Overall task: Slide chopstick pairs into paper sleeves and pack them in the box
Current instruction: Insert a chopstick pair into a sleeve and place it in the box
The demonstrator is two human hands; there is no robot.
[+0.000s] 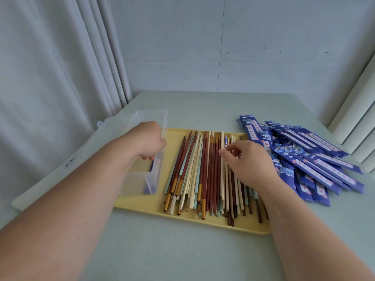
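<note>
Left hand (147, 138) dips into the clear box (140, 179), fingertips lost behind its cloudy wall, so any hold can't be told; just a sliver of something blue (151, 168) shows there. Right hand (251, 159) covers the chopsticks (194, 169) beneath it, grip unclear. Print on the blue sleeves (316, 159) is too small to read. Both forearms run off the near edge, the right one hiding the right near corner of the yellow tray (142, 207)

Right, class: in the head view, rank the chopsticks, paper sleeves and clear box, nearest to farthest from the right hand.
1. chopsticks, under the fingers of the right hand.
2. paper sleeves, just to its right.
3. clear box, far left, across the tray.
</note>
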